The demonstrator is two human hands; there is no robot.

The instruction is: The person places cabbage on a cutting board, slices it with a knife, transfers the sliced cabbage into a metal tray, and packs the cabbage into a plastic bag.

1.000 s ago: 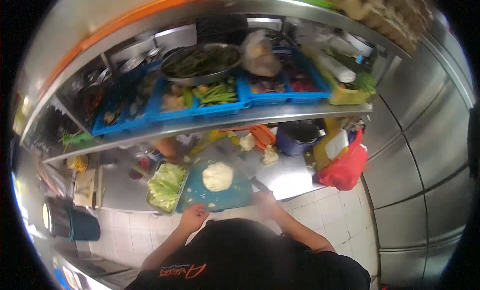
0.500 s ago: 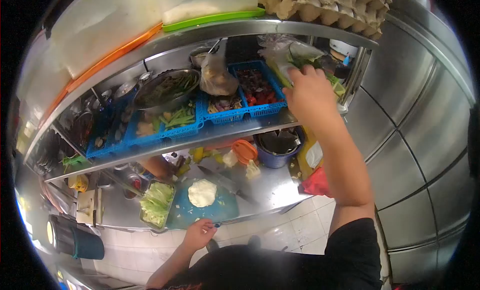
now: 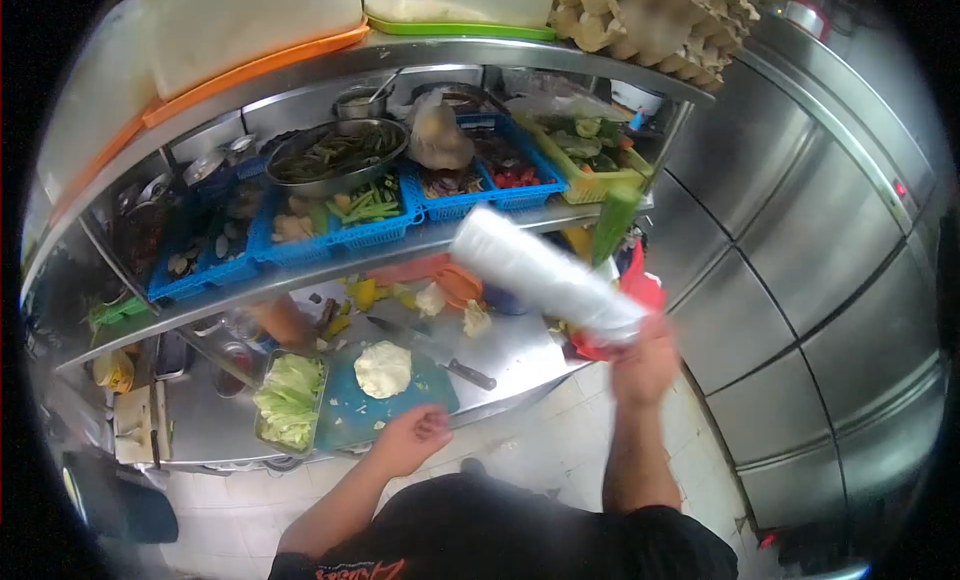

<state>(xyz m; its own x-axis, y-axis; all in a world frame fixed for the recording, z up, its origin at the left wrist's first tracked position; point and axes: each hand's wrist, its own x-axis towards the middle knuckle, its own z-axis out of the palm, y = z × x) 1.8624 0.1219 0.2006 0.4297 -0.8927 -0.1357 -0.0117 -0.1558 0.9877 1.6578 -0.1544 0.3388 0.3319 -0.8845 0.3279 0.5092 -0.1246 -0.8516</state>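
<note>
My right hand (image 3: 643, 368) is closed round the lower end of a long whitish thing (image 3: 545, 270), blurred by motion, apparently something wrapped in plastic. Just beyond it a green cucumber-like vegetable (image 3: 615, 225) stands at a slant; whether my hand holds it too I cannot tell. My left hand (image 3: 412, 440), fingers loosely curled and nothing visible in them, hovers by the near edge of a teal cutting board (image 3: 345, 420). A pale cauliflower head (image 3: 383, 370) rests on that board. To its right lies a knife (image 3: 470, 374). Cut leafy greens (image 3: 290, 395) fill a metal tray left of the board.
Above the counter, a steel shelf (image 3: 350, 255) carries blue baskets (image 3: 340, 242), a metal bowl of green beans (image 3: 335, 155) and a yellow-green basket (image 3: 600, 185). Egg trays (image 3: 650, 25) are stacked higher up. Steel doors (image 3: 790, 280) stand at right. Another person's arm (image 3: 280, 320) reaches in below the shelf.
My right hand has come down from the bagged greens on the shelf and now holds the long whitish thing over the counter's right side. My left hand has moved slightly up, closer to the board.
</note>
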